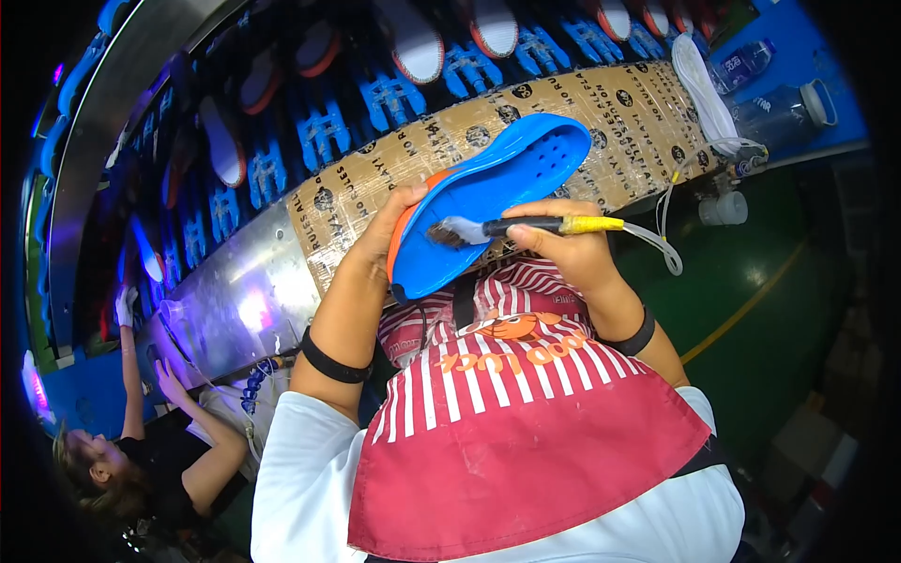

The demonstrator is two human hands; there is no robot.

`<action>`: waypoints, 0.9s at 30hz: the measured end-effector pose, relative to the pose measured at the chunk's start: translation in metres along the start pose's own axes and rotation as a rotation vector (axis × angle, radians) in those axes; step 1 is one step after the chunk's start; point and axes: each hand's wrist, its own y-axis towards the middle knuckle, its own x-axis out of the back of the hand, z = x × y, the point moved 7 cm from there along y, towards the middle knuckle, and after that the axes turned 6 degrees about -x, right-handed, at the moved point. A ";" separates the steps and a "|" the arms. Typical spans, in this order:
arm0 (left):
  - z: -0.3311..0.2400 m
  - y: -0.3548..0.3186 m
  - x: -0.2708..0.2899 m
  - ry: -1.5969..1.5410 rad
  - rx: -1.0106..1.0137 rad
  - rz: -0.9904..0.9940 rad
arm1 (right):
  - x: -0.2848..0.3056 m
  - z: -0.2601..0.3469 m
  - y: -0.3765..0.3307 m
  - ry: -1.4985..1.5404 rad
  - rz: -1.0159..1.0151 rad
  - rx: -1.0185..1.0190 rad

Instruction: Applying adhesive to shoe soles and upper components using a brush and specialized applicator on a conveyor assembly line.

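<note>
A blue shoe upper or clog-like shell with an orange outer edge is tilted in front of me, its inside facing up and small holes showing near the toe. My left hand grips it by the orange side, fingers partly hidden behind it. In my right hand is a brush with a black and yellow handle and a thin clear tube at its end. Its wet-looking dark bristles rest against or just over the blue inner surface; contact is hard to tell.
Beyond lies a ledge covered with printed brown tape. Behind it runs a line of blue shoe parts and pale soles. Bottles and a white cord bundle are at right. A co-worker is at lower left.
</note>
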 end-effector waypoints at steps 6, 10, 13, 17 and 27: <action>0.008 0.001 0.005 -0.038 0.040 -0.065 | 0.043 -0.009 0.008 -0.052 -0.273 0.018; 0.012 0.010 -0.009 -0.176 -0.018 0.071 | 0.025 0.023 0.004 -0.405 -0.157 0.306; 0.010 0.014 -0.011 -0.420 -0.097 -0.015 | 0.014 0.041 0.002 -0.334 -0.066 0.364; 0.002 -0.010 -0.060 -0.781 -0.039 0.428 | 0.052 0.057 -0.001 -0.262 -0.244 0.319; -0.063 0.007 -0.169 -0.179 -0.375 0.270 | 0.153 0.070 -0.045 0.069 -0.448 0.031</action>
